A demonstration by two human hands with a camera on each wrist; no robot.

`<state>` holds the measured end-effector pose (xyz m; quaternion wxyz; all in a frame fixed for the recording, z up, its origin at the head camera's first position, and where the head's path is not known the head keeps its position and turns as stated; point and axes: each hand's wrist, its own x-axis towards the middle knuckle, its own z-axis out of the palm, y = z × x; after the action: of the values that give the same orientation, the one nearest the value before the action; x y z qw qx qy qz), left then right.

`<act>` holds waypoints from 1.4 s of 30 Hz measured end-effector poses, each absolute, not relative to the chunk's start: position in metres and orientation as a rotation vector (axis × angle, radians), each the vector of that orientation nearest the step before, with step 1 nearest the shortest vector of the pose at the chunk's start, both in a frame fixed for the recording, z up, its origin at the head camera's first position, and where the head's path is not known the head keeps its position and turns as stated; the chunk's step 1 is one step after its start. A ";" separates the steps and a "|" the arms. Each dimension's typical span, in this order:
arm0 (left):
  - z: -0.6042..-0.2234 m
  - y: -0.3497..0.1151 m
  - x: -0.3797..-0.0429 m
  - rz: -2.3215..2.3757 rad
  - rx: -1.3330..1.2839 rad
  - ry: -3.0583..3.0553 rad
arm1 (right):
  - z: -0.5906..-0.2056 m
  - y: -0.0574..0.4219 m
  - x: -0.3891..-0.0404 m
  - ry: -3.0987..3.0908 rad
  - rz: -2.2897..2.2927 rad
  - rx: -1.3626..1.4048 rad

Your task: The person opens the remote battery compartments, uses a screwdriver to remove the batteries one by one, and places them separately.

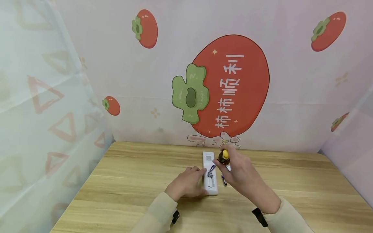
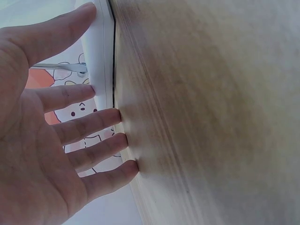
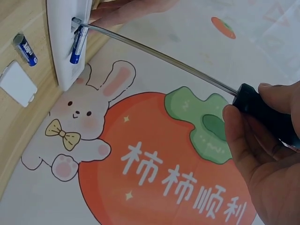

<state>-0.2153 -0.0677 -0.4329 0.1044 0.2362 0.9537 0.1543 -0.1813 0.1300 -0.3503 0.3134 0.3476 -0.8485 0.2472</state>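
Note:
A long white device with an open battery compartment, like a remote control [image 1: 214, 191], lies on the table. My left hand [image 1: 189, 183] steadies its left side, thumb and index fingertip touching the edge; in the left wrist view the other fingertips rest on the table. My right hand [image 1: 244, 173] grips the dark handle of a screwdriver [image 3: 265, 110] with a yellow end. Its metal shaft slants down, the tip in the compartment against the end of a blue battery [image 3: 78, 46]. Whether that battery is partly lifted, I cannot tell.
Right of the remote, a loose battery [image 1: 224, 180] lies on the wooden table [image 1: 131, 181]. Beside it is a small white battery cover [image 3: 18, 84], mostly hidden by my right hand in the head view. A printed cloth [image 1: 163, 129] hangs behind the table.

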 end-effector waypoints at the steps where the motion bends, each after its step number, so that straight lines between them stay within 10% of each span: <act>1: -0.433 -0.068 -0.215 0.455 0.696 2.812 | -0.350 0.130 -0.181 -2.239 0.649 0.912; 42: -0.434 -0.068 -0.216 0.455 0.694 2.809 | -0.350 0.138 -0.183 -2.243 0.671 0.831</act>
<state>-0.2157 -0.0677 -0.4343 0.1060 0.2355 0.9536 0.1546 -0.1835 0.1378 -0.3498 0.3226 0.3167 -0.8546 0.2556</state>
